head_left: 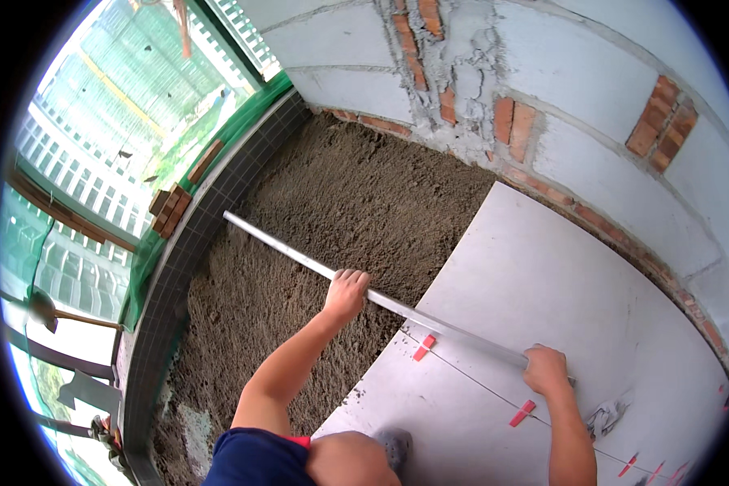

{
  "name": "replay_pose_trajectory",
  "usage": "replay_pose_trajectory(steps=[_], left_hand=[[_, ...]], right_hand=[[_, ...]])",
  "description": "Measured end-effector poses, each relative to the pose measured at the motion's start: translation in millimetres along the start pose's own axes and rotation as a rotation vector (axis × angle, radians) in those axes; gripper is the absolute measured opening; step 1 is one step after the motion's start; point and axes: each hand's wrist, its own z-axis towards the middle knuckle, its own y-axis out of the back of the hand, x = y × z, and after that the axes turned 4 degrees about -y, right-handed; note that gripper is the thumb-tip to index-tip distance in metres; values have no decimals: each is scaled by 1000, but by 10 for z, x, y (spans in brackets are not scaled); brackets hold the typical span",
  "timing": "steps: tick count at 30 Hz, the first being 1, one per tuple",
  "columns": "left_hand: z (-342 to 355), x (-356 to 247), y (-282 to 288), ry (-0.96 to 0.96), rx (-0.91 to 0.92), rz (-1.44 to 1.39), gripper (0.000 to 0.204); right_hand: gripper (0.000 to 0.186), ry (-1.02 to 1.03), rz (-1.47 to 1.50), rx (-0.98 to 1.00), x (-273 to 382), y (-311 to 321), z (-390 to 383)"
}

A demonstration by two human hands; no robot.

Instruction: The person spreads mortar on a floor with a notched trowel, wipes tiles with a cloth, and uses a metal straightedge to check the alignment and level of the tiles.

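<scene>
A long silvery straightedge bar [287, 252] runs slantwise from the tiled kerb at the left across loose brown mortar [356, 194] and over the pale floor tiles [535, 267]. My left hand [347, 293] is closed round it near its middle, above the mortar by the tile edge. Close to its right end, my right hand [547, 369] grips the bar over the tiles. Along the joint between two tiles sit red levelling wedges, among them one wedge [424, 347] near the mortar and another wedge [522, 413] closer to me.
A dark tiled kerb [211, 212] with loose bricks [170, 209] on it borders the mortar at left, beside green netting. A block wall [591, 170] with brick patches bounds the far and right sides. Crumpled material [606, 419] lies near my right forearm; my shoe [394, 448] is on the tiles.
</scene>
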Motion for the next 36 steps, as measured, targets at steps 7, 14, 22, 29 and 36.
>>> replay_pose_trajectory(steps=[7,14,22,29,36], left_hand=[[520,-495,32,-261,49,3,16],[1603,-1428,-125,-574,-83,-54,10],[2099,-1464,-337,-609,-74,-31,13],[2361,-943,-408,-479,-87,22,12],[2364,-633,-389,-376,-121,6,12]], right_hand=[[32,-204,83,-183,-571,-96,-548],[33,-413,89,-365,-1328,-434,-1422],[31,-402,39,-459,-1452,-564,-1481],[30,-378,46,-421,-1076,-228,-771],[32,-305,42,-422,-615,-21,-18]])
